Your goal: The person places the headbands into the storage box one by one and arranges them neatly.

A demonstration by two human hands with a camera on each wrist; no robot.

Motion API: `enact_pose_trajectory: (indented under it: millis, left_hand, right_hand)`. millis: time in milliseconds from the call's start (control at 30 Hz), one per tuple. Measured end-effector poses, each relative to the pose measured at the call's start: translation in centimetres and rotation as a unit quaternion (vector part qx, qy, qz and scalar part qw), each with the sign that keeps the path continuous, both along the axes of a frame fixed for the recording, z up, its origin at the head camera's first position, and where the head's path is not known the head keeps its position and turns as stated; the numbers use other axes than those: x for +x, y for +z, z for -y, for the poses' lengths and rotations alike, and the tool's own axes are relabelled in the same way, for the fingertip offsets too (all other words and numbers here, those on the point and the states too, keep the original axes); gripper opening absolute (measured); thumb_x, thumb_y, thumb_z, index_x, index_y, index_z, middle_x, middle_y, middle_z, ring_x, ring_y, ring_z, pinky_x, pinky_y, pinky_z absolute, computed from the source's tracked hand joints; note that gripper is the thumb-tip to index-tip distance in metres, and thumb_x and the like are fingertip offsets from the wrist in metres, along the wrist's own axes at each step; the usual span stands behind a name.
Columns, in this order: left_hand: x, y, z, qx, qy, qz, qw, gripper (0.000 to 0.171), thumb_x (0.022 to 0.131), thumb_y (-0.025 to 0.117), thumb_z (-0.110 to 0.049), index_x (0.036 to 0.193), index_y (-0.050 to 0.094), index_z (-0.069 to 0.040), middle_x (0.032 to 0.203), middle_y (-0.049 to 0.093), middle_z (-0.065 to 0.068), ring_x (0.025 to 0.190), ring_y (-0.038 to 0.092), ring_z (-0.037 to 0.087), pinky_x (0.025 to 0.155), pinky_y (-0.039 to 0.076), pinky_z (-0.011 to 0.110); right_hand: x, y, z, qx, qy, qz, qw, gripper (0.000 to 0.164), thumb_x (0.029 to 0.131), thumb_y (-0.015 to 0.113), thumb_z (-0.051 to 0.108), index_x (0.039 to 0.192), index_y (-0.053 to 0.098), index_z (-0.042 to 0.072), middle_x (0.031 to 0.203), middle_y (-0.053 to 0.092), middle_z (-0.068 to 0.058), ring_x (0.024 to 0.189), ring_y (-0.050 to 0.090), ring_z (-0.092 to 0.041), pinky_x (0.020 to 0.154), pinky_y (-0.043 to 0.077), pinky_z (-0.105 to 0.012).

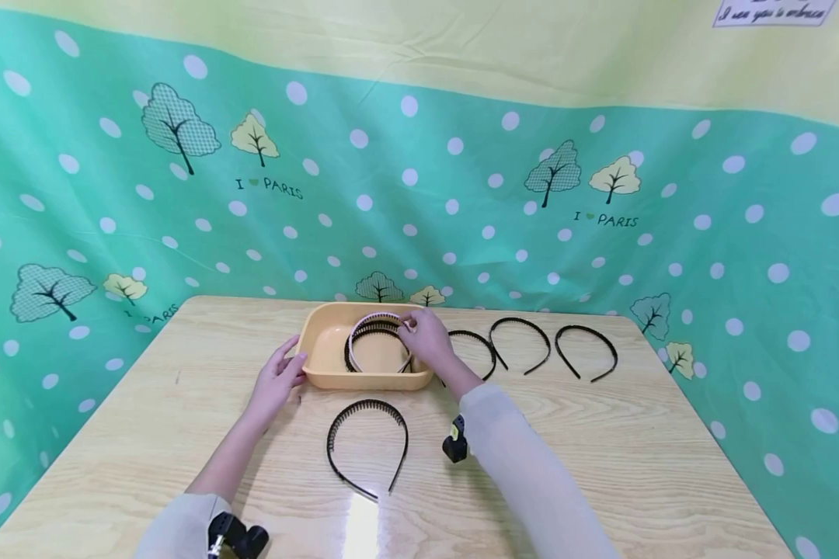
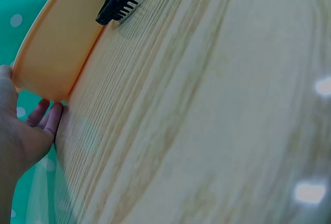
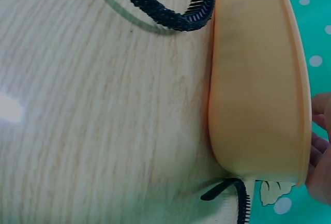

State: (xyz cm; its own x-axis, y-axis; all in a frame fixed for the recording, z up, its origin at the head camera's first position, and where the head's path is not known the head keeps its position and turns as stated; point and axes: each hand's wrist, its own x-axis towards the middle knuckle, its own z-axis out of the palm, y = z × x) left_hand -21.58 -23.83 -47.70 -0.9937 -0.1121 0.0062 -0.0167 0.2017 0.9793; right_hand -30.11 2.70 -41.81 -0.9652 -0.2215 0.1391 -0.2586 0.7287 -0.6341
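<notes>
A shallow orange plastic basin (image 1: 328, 380) stands at the back of the table. In the head view, my left hand (image 1: 277, 375) holds its left end; the left wrist view shows fingers (image 2: 53, 118) at the lower edge and others up at the rim. My right hand (image 1: 428, 339) reaches over the basin's right end and pinches the right side of a pale pink toothed headband (image 1: 353, 334). A black toothed headband (image 1: 347, 359) lies with it inside the basin. The right fingertips are partly hidden behind the basin wall in the right wrist view.
Another black toothed headband (image 1: 332, 435) lies on the table (image 1: 643, 458) in front of the basin. Right of the basin lie several black headbands, among them a middle one (image 1: 548, 341) and a far-right one (image 1: 611, 353). A green polka-dot cloth (image 1: 405, 225) hangs behind the table.
</notes>
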Motion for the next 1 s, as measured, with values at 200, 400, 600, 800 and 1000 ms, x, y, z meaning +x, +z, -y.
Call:
enact_pose_trajectory:
  millis: [200, 400, 600, 800, 1000]
  left_hand:
    - [0.1, 0.0, 0.0, 0.003, 0.0, 0.002, 1.0, 0.064, 0.096, 0.047, -0.044, 0.149, 0.024, -0.016, 0.131, 0.048, 0.029, 0.084, 0.058, -0.006, 0.087, 0.054, 0.023]
    - [0.1, 0.1, 0.0, -0.003, 0.0, -0.002, 1.0, 0.064, 0.096, 0.046, -0.044, 0.149, 0.024, -0.015, 0.131, 0.048, 0.03, 0.084, 0.059, -0.005, 0.085, 0.055, 0.022]
    - [0.2, 0.1, 0.0, -0.004, 0.001, 0.003, 1.0, 0.064, 0.096, 0.045, -0.044, 0.149, 0.023, -0.015, 0.131, 0.047, 0.03, 0.084, 0.059, -0.005, 0.086, 0.054, 0.022]
    - [0.2, -0.1, 0.0, -0.002, 0.001, 0.008, 1.0, 0.065, 0.096, 0.046, -0.046, 0.149, 0.023, -0.017, 0.132, 0.047, 0.029, 0.084, 0.059, -0.006, 0.089, 0.054, 0.024]
    - [0.0, -0.2, 0.0, -0.002, 0.002, 0.006, 1.0, 0.065, 0.095, 0.046, -0.046, 0.149, 0.024, -0.017, 0.132, 0.048, 0.03, 0.083, 0.059, -0.006, 0.086, 0.054, 0.021]
  right_hand:
    - [-0.2, 0.7, -0.3, -0.026, 0.001, 0.013, 1.0, 0.027, 0.09, 0.061, 0.021, 0.114, 0.065, 0.009, 0.107, 0.06, -0.009, 0.081, 0.055, -0.018, 0.064, 0.049, -0.027]
    - [-0.5, 1.3, -0.8, -0.038, -0.001, 0.011, 0.999, 0.027, 0.09, 0.063, 0.021, 0.115, 0.064, 0.011, 0.11, 0.062, -0.009, 0.094, 0.058, -0.022, 0.072, 0.054, -0.03]
    - [-0.7, 2.0, -1.8, -0.057, 0.004, 0.001, 0.998, 0.03, 0.089, 0.062, 0.02, 0.117, 0.063, 0.01, 0.111, 0.061, -0.009, 0.092, 0.059, -0.022, 0.064, 0.053, -0.025]
    - [-0.8, 2.7, -3.1, -0.055, -0.008, -0.008, 0.998, 0.029, 0.089, 0.063, 0.02, 0.116, 0.063, 0.012, 0.108, 0.058, -0.009, 0.093, 0.057, -0.023, 0.07, 0.053, -0.029]
    - [-1.3, 2.9, -5.3, -0.045, -0.029, -0.018, 0.998, 0.03, 0.088, 0.062, 0.021, 0.117, 0.062, 0.011, 0.11, 0.059, -0.009, 0.092, 0.057, -0.023, 0.075, 0.054, -0.032]
